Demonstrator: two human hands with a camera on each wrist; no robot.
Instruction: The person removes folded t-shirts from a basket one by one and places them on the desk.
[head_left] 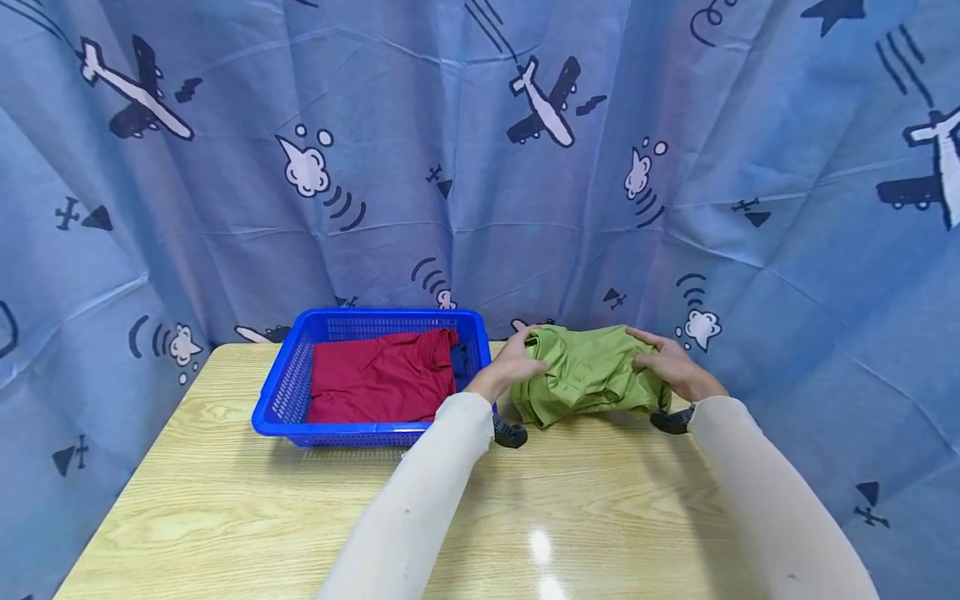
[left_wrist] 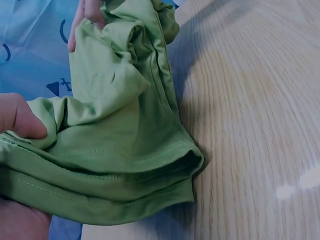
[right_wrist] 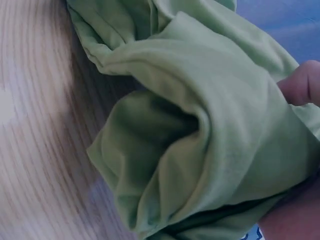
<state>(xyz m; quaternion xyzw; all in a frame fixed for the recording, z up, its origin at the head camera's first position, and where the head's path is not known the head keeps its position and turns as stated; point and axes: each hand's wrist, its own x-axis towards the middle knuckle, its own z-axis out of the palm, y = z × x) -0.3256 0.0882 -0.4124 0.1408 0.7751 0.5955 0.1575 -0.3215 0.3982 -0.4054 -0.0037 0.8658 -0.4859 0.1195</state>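
Both hands hold a folded green garment (head_left: 588, 367) at the table's back right. My left hand (head_left: 513, 362) grips its left end, thumb on top and fingers beneath. In the left wrist view the stitched hems of the green garment (left_wrist: 115, 165) lie in layers between that thumb and the palm. My right hand (head_left: 671, 364) grips the right end, thumb on the upper side. Seen from the right wrist, the green cloth (right_wrist: 235, 110) folds over into an open loop, and the fingers underneath are mostly hidden.
A blue plastic basket (head_left: 281, 387) stands left of the garment, close to my left forearm. Inside lie a folded red garment (head_left: 382, 379) and a dark blue cloth (head_left: 459, 360). Behind the wooden table (head_left: 225, 492) hangs a blue curtain (head_left: 420, 167) with airplane prints.
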